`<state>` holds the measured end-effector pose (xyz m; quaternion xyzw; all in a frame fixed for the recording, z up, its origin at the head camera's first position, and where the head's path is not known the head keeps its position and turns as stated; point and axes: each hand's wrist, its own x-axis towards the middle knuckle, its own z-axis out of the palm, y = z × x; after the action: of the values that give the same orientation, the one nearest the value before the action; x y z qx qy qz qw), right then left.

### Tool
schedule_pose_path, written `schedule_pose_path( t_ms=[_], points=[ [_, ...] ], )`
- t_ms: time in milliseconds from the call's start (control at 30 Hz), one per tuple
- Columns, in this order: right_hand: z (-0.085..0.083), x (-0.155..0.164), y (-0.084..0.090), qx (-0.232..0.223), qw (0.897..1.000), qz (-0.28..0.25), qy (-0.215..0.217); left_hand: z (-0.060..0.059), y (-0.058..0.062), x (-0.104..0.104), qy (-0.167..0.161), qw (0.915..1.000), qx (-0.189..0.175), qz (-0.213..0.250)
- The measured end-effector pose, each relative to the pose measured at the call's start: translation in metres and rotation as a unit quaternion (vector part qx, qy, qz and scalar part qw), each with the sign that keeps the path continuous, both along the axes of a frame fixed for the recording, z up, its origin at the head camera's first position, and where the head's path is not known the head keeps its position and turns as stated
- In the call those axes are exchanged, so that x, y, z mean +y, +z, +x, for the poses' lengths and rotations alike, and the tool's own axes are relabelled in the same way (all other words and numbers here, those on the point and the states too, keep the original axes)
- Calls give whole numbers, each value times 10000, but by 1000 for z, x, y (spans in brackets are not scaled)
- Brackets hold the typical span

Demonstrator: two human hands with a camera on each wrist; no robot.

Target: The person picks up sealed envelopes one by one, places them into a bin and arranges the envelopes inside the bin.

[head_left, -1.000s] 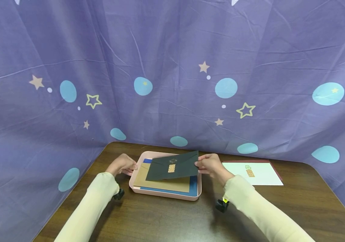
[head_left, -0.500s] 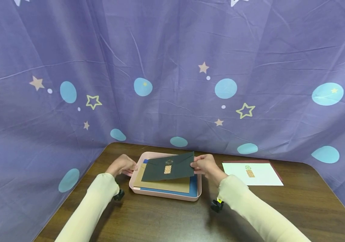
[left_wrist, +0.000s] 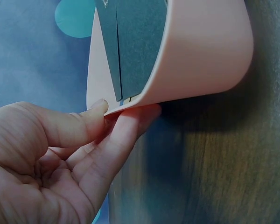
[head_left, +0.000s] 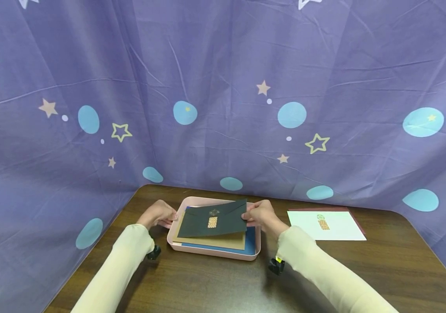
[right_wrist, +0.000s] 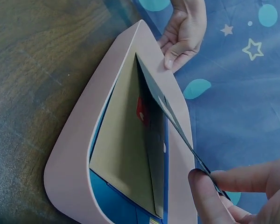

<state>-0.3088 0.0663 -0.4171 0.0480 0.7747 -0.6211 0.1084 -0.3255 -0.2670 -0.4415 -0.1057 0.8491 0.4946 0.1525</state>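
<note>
Pinching the right edge of a dark green envelope (head_left: pixel 212 218) between thumb and fingers of the right hand (head_left: pixel 260 214), keeping that edge raised above the pink tray (head_left: pixel 215 252) while the left part slants down toward the papers inside. Showing a small gold patterned sticker (head_left: pixel 212 222) on the flap side, facing up. Lying beneath it in the tray: a tan kraft envelope (head_left: pixel 223 240) on top of a blue sheet (head_left: pixel 251 243), the blue peeking out along the near and right sides.

Gripping the tray's left rim with the left hand (head_left: pixel 159 214), thumb on top of the lip and fingers curled under it, as seen plainly in the left wrist view (left_wrist: pixel 102 114). Resting on the dark wooden table (head_left: pixel 223 287), tray toward the far middle, close to the purple star-and-dot curtain (head_left: pixel 223 87).

Lying well apart to the right of the tray, flat on the table: a white envelope (head_left: pixel 330 226) with a green seal and gold sticker, over a dark red sheet (head_left: pixel 357 221) showing only along its far and right edges.
</note>
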Motion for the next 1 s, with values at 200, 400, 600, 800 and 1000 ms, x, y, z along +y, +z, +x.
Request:
schedule_pose_path(
  t_ms=[200,400,600,800,1000],
  points=[
    [-1,-4,1,66,9996,250,88,0,1,0,-40,10000,23,-35],
    [-3,-6,1,220,9982,534,137,1,1,1,-22,10000,11,-40],
    [-2,-6,-1,376,9957,826,209,2,2,1,-21,10000,13,-62],
    [-1,-5,-3,681,9895,1232,341,1,3,2,-28,9999,0,-104],
    [0,-5,-1,899,9770,1865,507,-1,2,2,-21,9999,-28,-96]
  ],
)
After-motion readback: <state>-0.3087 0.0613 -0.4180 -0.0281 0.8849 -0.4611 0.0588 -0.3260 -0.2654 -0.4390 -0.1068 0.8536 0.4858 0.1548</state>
